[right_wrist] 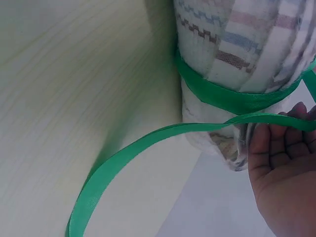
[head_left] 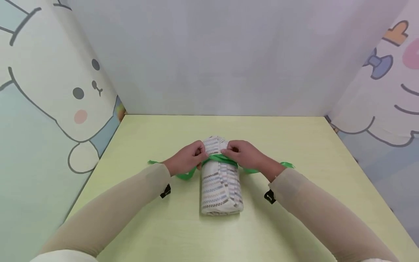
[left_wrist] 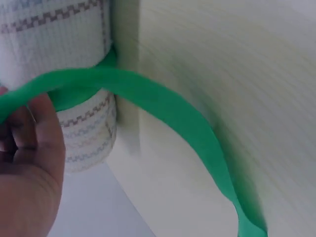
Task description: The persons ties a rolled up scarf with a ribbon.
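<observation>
A rolled towel (head_left: 214, 189), white with rows of coloured dashes, lies lengthwise on the table. Around its upper part runs a green ribbon (head_left: 223, 158), crossed on top. My left hand (head_left: 188, 157) pinches one end of the ribbon at the roll's left side; that tail (left_wrist: 182, 116) loops down onto the table. At the right side, my right hand (head_left: 245, 154) grips the other end with curled fingers, and its tail (right_wrist: 118, 165) trails away over the tabletop. Both hands are close against the towel. The ribbon's underside is hidden beneath the roll.
The pale yellow table (head_left: 150, 233) has a plain grey-white wall (head_left: 226, 58) behind it. Side panels with cartoon animals (head_left: 49, 91) flank the table left and right. A small black piece (head_left: 166, 191) shows under the left wrist, another (head_left: 270, 196) under the right.
</observation>
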`<act>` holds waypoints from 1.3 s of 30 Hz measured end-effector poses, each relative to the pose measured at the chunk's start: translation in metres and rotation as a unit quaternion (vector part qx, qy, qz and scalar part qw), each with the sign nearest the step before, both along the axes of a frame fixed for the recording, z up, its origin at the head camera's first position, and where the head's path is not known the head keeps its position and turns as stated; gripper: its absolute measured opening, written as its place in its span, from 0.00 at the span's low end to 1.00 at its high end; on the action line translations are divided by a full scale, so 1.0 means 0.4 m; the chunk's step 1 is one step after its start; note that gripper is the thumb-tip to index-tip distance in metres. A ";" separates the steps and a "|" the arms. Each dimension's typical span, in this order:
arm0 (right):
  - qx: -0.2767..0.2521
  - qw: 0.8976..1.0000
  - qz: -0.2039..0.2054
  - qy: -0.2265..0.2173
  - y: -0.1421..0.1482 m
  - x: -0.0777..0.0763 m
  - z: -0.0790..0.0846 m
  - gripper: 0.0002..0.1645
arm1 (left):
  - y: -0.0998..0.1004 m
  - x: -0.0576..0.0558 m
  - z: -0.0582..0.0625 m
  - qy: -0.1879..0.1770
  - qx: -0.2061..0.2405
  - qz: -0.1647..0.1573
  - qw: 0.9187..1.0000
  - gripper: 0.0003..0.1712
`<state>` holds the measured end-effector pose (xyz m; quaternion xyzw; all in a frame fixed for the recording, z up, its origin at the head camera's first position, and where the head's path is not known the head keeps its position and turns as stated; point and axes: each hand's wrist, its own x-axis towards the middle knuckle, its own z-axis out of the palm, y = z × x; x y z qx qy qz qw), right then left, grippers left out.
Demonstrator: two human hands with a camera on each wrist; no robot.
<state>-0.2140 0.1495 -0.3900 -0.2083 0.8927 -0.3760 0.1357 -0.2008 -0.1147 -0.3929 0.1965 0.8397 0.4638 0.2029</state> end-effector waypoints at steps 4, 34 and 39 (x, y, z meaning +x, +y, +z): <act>-0.029 0.999 0.017 -0.010 0.001 -0.006 -0.001 0.22 | 0.000 0.004 0.007 -0.026 0.007 -0.002 1.000 0.11; -0.038 0.994 0.010 -0.103 0.043 0.008 -0.016 0.27 | 0.013 0.013 0.000 -0.021 -0.052 0.020 0.998 0.26; -0.062 0.990 -0.005 -0.130 0.050 0.021 -0.047 0.27 | -0.008 0.030 -0.028 -0.008 -0.062 0.037 0.997 0.27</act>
